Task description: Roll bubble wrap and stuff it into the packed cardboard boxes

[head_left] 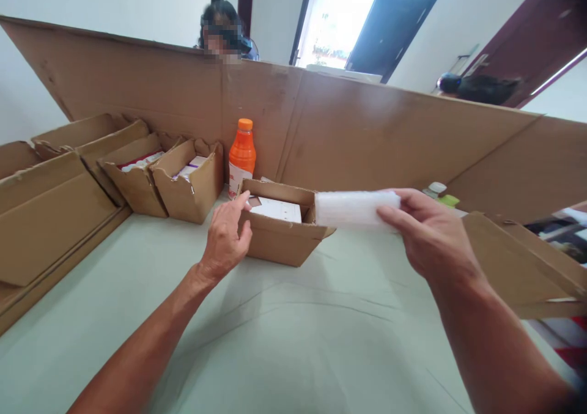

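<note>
A white rectangular packet [351,208], slightly translucent, is pinched at its right end by my right hand [424,227]. Its left end is at the right side of a small open cardboard box [279,243] in the middle of the table. Inside that box lies a white carton [277,210] with a brown patch on its left part. My left hand [228,230] is at the box's left end, thumb and fingers apart, with nothing held. Whether its fingertips touch the box rim I cannot tell.
An orange bottle [242,154] stands behind the box, against a tall cardboard partition [367,133]. Cardboard bins [190,188] with packets line the left. Another cardboard box [518,267], a white-capped bottle [433,189] and a yellow-green item [448,200] are at right. Two people are beyond the partition.
</note>
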The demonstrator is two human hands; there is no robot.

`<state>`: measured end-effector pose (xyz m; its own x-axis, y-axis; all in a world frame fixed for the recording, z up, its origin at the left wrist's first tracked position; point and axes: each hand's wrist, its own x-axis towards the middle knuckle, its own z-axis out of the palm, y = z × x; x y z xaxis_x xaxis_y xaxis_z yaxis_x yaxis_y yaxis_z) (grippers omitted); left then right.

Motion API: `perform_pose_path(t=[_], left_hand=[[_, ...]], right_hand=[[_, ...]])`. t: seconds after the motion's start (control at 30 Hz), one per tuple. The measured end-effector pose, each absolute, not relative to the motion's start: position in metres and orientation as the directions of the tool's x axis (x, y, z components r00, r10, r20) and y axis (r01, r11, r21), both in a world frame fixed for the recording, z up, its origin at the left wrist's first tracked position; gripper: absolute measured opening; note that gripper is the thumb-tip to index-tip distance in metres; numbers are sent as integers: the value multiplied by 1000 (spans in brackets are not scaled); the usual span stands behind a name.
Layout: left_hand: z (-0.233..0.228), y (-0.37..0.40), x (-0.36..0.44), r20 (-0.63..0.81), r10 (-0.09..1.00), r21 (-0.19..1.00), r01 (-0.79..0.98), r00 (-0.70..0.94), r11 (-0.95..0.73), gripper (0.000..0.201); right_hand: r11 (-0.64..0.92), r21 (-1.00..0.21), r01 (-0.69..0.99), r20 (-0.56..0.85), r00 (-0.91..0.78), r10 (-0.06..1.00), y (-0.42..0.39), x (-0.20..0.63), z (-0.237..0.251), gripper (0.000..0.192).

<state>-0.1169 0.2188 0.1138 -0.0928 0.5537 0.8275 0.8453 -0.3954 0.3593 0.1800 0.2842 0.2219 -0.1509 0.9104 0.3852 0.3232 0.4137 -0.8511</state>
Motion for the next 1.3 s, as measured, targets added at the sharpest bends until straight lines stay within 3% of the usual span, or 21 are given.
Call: perform_pose_path(t=[0.07,0.17,0.23,0.3,0.5,0.8,1.13,1.23,1.3], left_hand=[[104,219,-112,845,525,355,845,-106,-400,54],[95,216,-107,866,487,346,843,-116,-413,51],[93,216,-106,875,469,341,839,-119,-424,50],[92,217,-106,878,462,346,834,-126,-430,49],[92,220,-108,864,484,376,816,-139,-439,48],[88,222,-108,855,492,398,814,-162,-424,45],[86,222,-107,848,499,414,808,-177,-418,46],[88,220,-106,838,507,442,797,-204,-411,49],[92,217,-106,836,488,472,783,-252,-405,53]], right_hand=[[400,-756,519,336,-218,916,312,166,228,29],[344,-364,865,208,-284,936,338,139,225,18],[292,-78,953,161,-277,947,345,119,221,21],[270,67,961,154,-277,949,347,101,219,27],[298,47,954,101,-301,948,358,83,218,27],[266,331,905,15,-287,958,352,75,202,28],[304,266,915,-83,-293,953,355,55,186,28],[277,221,935,-44,-274,961,349,66,196,29],[239,131,962,62,-248,967,338,85,202,30]])
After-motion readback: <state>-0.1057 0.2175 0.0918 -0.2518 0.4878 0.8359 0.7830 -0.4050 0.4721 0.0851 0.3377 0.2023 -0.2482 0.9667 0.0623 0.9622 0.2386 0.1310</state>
